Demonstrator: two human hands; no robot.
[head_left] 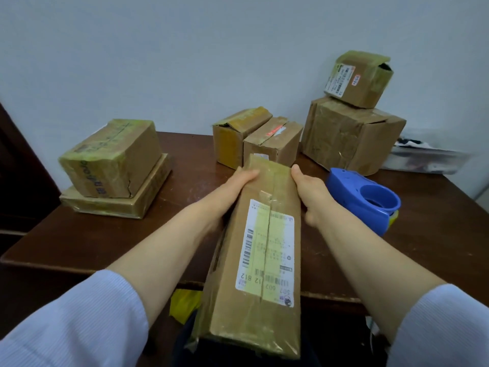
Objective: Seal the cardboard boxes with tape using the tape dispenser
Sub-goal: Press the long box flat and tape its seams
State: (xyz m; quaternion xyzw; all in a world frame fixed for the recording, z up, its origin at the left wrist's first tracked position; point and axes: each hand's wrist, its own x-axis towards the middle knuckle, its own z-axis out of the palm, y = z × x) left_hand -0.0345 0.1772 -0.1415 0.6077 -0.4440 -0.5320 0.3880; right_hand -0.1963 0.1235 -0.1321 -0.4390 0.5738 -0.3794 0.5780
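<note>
Carton [267, 247] long, stiff, likely light; left hand [238, 181] and right hand [309, 193] clamp its far-end sides; taped faces look slick, so edges grip best; tape dispenser [367, 200] idle at right

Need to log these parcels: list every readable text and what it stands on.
"12 812", "602": shipping label on the long box; orientation uncertain.
Label's fine print: too small.
Labels on the top small box: blurred.
Lettering on the left box: blurred.
</note>
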